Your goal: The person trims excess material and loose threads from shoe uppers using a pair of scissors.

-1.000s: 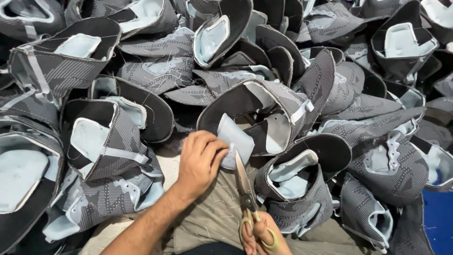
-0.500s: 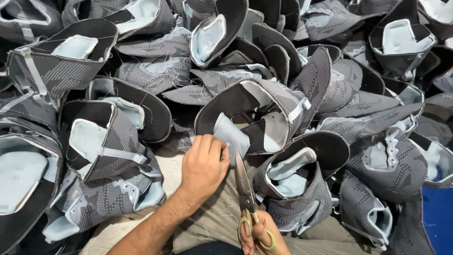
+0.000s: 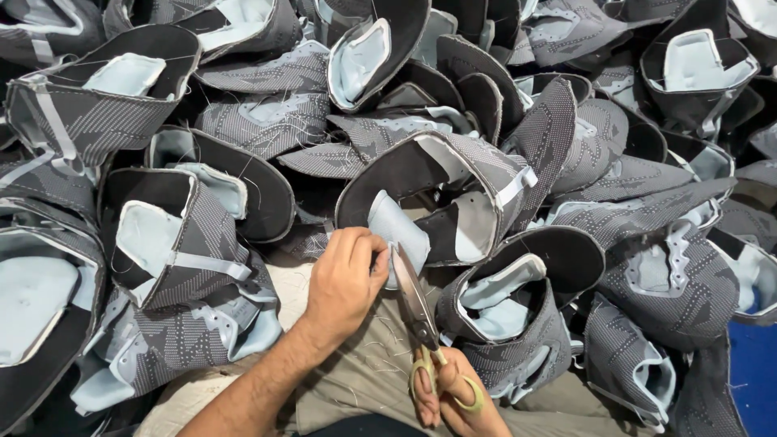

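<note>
Scissors (image 3: 414, 301) point up-left, right hand (image 3: 453, 398) gripping their yellow handles; left hand (image 3: 344, 279) pinches the shoe upper's (image 3: 453, 194) pale-blue tongue (image 3: 401, 231).

Even soft light, sharp focus

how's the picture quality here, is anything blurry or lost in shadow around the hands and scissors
Head view: even, soft light, no glare; the left hand, the scissors and the shoe upper being trimmed look sharp. Head view: the right hand is cut off by the bottom edge. Head view: gaps between the piled uppers sink into dark shadow.
</note>
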